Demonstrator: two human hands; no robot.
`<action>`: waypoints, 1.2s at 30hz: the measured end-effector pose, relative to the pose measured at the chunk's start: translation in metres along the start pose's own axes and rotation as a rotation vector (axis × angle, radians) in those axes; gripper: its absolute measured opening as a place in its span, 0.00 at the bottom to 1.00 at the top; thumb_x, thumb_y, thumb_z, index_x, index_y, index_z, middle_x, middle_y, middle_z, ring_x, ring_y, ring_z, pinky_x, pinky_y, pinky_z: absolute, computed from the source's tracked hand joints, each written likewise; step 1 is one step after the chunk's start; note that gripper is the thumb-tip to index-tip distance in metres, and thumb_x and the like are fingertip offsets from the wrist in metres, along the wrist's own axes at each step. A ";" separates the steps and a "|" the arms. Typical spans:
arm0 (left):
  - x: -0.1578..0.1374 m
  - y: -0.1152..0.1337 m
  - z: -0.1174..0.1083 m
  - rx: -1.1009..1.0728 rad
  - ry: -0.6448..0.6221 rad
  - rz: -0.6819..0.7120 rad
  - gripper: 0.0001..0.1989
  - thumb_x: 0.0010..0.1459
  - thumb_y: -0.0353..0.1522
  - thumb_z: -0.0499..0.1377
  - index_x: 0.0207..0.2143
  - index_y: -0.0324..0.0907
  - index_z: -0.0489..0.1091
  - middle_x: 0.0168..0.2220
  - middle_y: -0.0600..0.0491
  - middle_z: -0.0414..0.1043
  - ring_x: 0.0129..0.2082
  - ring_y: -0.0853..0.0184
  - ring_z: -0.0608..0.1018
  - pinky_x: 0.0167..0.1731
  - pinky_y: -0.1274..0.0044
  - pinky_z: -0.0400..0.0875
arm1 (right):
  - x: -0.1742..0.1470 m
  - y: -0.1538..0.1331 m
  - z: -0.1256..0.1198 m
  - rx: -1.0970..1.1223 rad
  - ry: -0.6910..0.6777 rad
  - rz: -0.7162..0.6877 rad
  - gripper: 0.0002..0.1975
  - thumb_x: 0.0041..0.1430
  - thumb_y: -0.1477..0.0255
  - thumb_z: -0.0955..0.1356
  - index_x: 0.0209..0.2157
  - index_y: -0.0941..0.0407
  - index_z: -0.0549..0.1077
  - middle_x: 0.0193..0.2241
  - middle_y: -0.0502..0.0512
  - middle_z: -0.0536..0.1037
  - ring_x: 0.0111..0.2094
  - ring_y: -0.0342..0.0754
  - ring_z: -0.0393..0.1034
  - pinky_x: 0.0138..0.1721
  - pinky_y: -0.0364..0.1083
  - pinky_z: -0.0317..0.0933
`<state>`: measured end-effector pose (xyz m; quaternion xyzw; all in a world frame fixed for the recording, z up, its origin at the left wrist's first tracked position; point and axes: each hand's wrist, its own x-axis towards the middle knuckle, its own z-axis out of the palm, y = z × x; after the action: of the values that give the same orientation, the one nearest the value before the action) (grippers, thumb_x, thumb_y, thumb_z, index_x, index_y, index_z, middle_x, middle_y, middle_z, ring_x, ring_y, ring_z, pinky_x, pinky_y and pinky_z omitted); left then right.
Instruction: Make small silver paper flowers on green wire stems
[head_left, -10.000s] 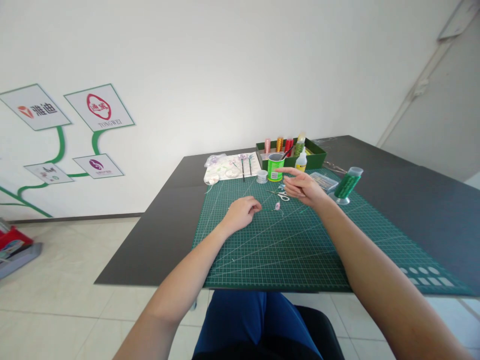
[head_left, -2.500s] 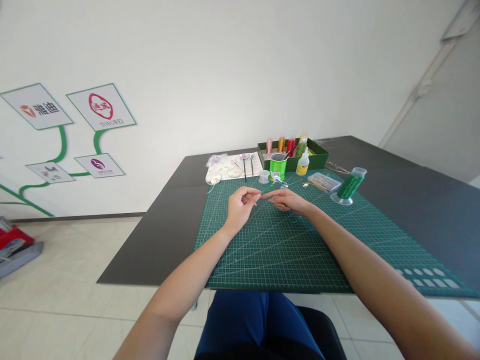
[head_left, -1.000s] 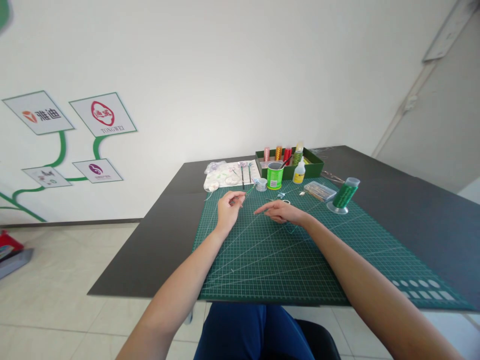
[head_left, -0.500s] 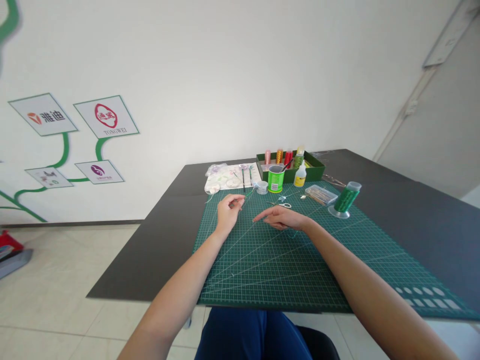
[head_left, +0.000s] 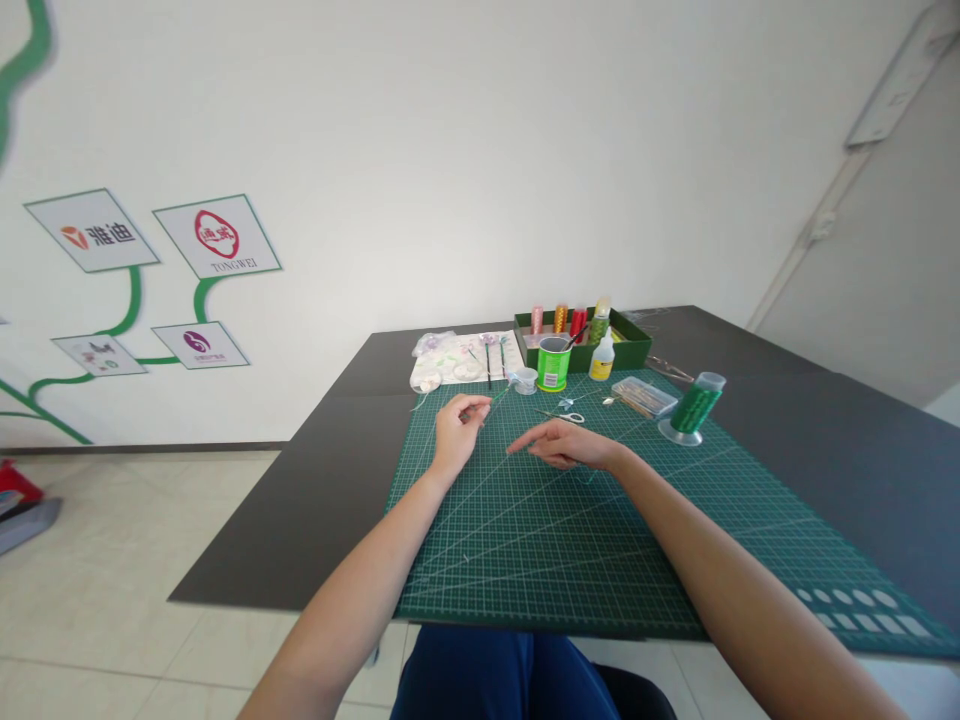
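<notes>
Above the left part of the green cutting mat (head_left: 525,570), my left hand (head_left: 456,432) pinches a thin green flower stem (head_left: 498,397). Its pale blue head points away, beside a small clear tub (head_left: 526,381). To the right, my right hand (head_left: 562,443) has its index finger stretched toward the left and the other fingers curled. A loop of green thread (head_left: 591,477) hangs beneath these curled fingers. White-handled scissors (head_left: 571,417) lie just beyond this hand. A spool of green thread (head_left: 697,405) stands farther right on the mat.
At the back are a green box (head_left: 634,352) with several thread spools, a green can (head_left: 553,366) and a glue bottle (head_left: 601,358). A clear case of sticks (head_left: 643,396) lies right of them. Flower pieces rest on a white sheet (head_left: 465,368) at the back left.
The view has tilted slightly, so the table things appear a little lower. My left hand keeps its pinch on the stem; my right hand holds nearly the same pose.
</notes>
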<state>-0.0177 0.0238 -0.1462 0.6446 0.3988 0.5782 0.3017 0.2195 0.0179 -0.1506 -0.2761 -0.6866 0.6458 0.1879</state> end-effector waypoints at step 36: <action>-0.007 -0.010 0.002 0.495 -0.300 0.221 0.09 0.63 0.23 0.60 0.38 0.41 0.79 0.36 0.51 0.77 0.35 0.67 0.77 0.39 0.76 0.70 | -0.008 -0.015 0.003 0.043 -0.065 -0.082 0.23 0.66 0.68 0.68 0.58 0.66 0.74 0.12 0.39 0.60 0.13 0.36 0.46 0.16 0.39 0.42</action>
<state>-0.0171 0.0232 -0.1588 0.8161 0.4061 0.3912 0.1263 0.2222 0.0105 -0.1356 -0.2224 -0.6892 0.6607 0.1977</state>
